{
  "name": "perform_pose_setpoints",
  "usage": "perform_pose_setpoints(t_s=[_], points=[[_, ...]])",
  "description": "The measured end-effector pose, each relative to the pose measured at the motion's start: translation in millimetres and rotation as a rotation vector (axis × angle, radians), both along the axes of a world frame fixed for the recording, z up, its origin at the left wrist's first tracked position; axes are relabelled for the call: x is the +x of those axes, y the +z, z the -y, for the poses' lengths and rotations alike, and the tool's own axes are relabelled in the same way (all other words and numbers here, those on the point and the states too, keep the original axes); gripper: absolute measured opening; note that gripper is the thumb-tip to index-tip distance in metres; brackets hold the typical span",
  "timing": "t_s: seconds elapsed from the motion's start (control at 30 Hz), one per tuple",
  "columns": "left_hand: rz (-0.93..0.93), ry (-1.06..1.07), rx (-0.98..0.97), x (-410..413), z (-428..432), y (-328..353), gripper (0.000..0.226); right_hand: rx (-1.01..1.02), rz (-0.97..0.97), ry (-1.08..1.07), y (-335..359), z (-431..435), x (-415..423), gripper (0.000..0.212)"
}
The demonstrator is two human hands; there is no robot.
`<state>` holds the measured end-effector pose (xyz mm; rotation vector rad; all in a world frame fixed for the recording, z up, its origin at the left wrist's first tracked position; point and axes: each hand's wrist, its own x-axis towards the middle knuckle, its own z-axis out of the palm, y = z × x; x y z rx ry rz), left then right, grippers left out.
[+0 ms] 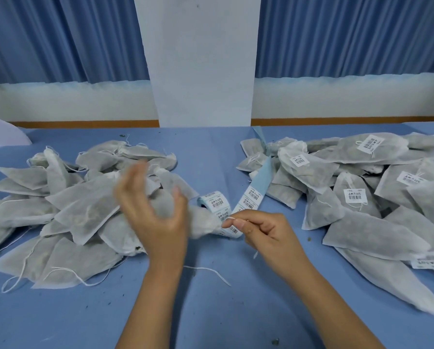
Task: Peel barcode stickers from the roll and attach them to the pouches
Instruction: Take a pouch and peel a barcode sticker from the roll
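Left grip (155,217) holds pouch (205,222), long axis left-right; right grip (266,230) pinches sticker (232,218)

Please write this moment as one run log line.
step: labelling | left hand: holds pouch, blurred | right hand: pinches small white bit at sticker strip | roll: on table

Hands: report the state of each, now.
Left hand: blurred, curved about a grey-white fabric pouch; grip cannot be told.
Right hand: thumb and forefinger pinch a thin white bit, thread or sticker edge unclear.
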<state>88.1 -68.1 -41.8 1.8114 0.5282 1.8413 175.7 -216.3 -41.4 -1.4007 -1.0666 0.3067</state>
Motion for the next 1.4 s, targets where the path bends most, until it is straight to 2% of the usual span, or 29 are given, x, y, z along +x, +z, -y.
perform_pose_setpoints(t_s=[0.03, 0.07, 0.13, 0.2, 0.33, 0.5, 0.57, 0.67, 0.73, 0.8, 0.83, 0.9, 0.97, 1.03, 1.1, 1.23, 1.3, 1.4], points=[[-0.068, -0.155, 0.130, 2, 11, -2, 0.024, 0.004, 0.021, 0.003, 0, -1, -1, 0.022], [-0.151, -0.340, 0.166, 4, 22, -3, 0.016, 0.017, 0.040, 0.011, 1, -1, 0, 0.022], [-0.297, -0.646, 0.000, 8, 43, -3, 0.014, 0.046, 0.069, 0.034, 1, 3, 3, 0.027], [-0.324, -0.696, -0.152, 11, 50, -6, 0.008, 0.077, 0.063, 0.025, 3, 7, 8, 0.026], [-0.361, -0.644, -0.159, 13, 42, -5, 0.023, 0.132, 0.029, -0.087, 2, 11, 25, 0.019], [-0.479, -0.872, -0.416, 13, 39, -3, 0.014, 0.117, 0.096, -0.222, 0, 15, 34, 0.019], [-0.443, -0.991, -0.525, 13, 37, -2, 0.013, 0.157, 0.027, -0.274, 2, 16, 36, 0.020], [-0.259, -1.180, -0.633, 13, 43, 1, 0.010, 0.181, -0.107, -0.344, 1, 14, 36, 0.019], [-0.085, -1.188, -0.671, 13, 47, 6, 0.016, 0.102, -0.096, -0.316, -3, 9, 32, 0.017], [0.035, -1.100, -0.664, 11, 46, 9, 0.019, -0.004, 0.060, -0.263, -7, 3, 26, 0.013], [0.016, -1.004, -0.605, 10, 43, 10, 0.018, -0.038, 0.159, -0.244, -9, 2, 22, 0.010], [-0.165, -0.760, -0.416, 9, 37, 7, 0.020, -0.048, 0.332, -0.226, -11, 1, 19, 0.009], [-0.339, -0.604, -0.205, 9, 35, 1, 0.020, -0.033, 0.479, -0.254, -10, 4, 20, 0.011], [-0.426, -0.572, -0.083, 12, 33, -3, 0.019, -0.008, 0.610, -0.308, -8, 8, 23, 0.010], [-0.462, -0.592, -0.050, 15, 29, -7, 0.015, 0.049, 0.660, -0.367, -6, 10, 27, 0.009], [-0.545, -0.742, -0.171, 15, 32, -7, 0.020, 0.186, 0.453, -0.409, -2, 11, 29, 0.008], [-0.531, -0.802, -0.213, 15, 35, -7, 0.023, 0.182, 0.294, -0.391, -2, 9, 28, 0.010], [-0.461, -0.808, -0.270, 16, 37, -7, 0.015, 0.099, 0.088, -0.381, -5, 6, 29, 0.017]])
